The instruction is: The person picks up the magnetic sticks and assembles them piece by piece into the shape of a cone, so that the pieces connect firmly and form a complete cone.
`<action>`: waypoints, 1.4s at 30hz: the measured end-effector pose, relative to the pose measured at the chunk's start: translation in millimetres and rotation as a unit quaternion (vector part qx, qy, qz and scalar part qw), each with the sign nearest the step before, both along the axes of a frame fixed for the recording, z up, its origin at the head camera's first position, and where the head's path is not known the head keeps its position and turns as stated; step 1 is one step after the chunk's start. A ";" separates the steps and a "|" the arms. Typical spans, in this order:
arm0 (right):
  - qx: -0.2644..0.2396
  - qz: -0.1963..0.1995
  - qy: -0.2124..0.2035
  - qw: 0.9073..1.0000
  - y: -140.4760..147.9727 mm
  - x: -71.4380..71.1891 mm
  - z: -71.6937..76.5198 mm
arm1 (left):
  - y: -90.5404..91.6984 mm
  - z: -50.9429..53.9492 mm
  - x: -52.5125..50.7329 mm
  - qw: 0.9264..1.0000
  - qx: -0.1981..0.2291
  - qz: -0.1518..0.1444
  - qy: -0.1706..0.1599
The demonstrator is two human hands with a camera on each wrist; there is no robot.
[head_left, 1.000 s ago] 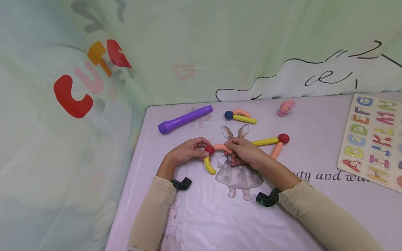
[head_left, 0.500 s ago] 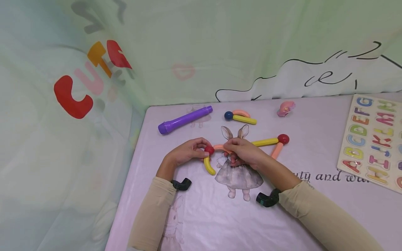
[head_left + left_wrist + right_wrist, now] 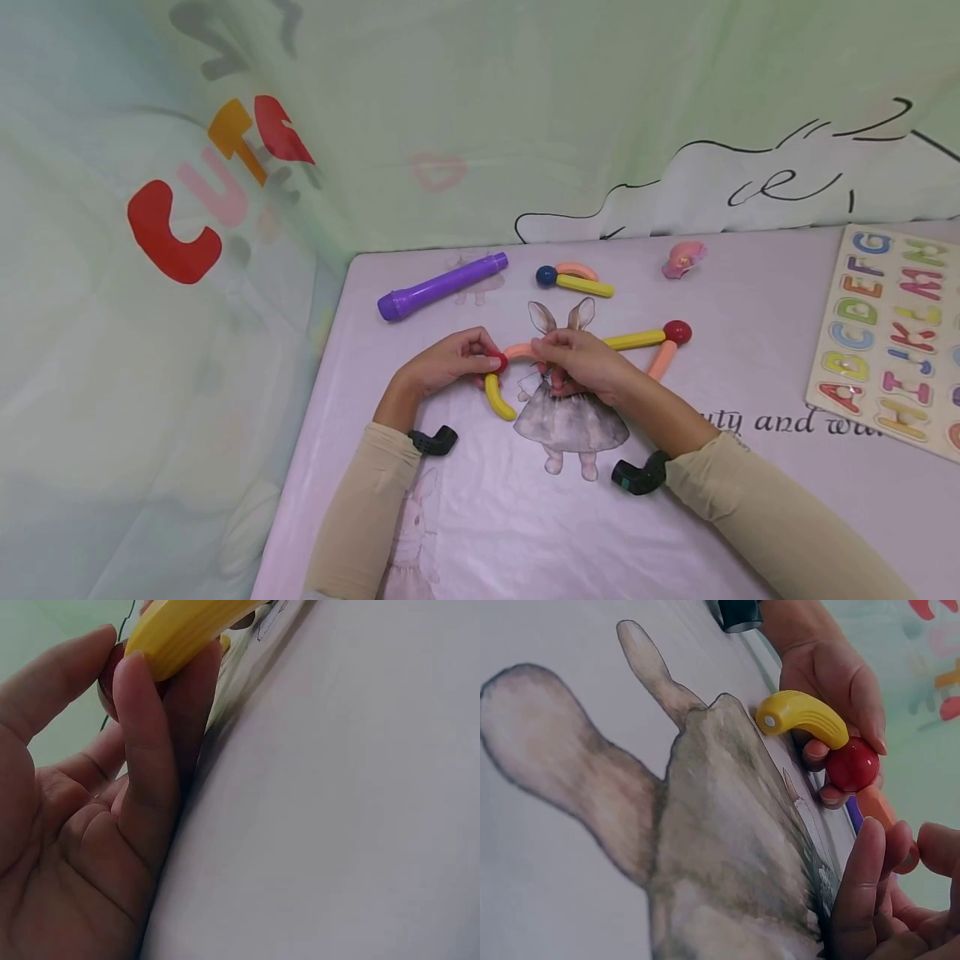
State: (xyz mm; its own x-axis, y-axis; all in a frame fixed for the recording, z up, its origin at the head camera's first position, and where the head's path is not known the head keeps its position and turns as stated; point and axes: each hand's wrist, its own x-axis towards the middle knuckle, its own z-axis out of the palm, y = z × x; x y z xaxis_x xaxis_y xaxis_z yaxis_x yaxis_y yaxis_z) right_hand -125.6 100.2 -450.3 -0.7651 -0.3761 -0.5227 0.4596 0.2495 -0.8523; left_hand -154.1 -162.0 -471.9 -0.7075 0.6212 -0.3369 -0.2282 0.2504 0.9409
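My left hand (image 3: 448, 360) pinches a red ball (image 3: 853, 765) between thumb and fingers. Joined to that ball is a curved yellow stick (image 3: 498, 398), its free end pointing toward me; the left wrist view shows the same yellow stick (image 3: 187, 630) beside my fingertips. A curved orange stick (image 3: 519, 351) runs from the ball to my right hand (image 3: 581, 360), which pinches its other end. In the right wrist view the orange stick (image 3: 876, 807) meets the ball, though whether it is fixed there I cannot tell.
Right of my hands lie a yellow stick (image 3: 636, 339), another red ball (image 3: 677, 332) and a straight orange stick (image 3: 662, 360). Farther back are a purple tube (image 3: 442, 287), a blue ball (image 3: 546, 276) with sticks, and a pink wrapped piece (image 3: 683, 259). A letter board (image 3: 847, 329) lies right.
The red ball has turned slightly within my left fingers, and less of it shows. The orange stick's left end has shifted slightly left. Both arms stay nearly still.
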 end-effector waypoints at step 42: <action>0.002 0.002 0.012 1.000 -0.6 4.5 1.3 | -0.5 -0.2 -0.9 0.999 -0.024 -0.021 -0.004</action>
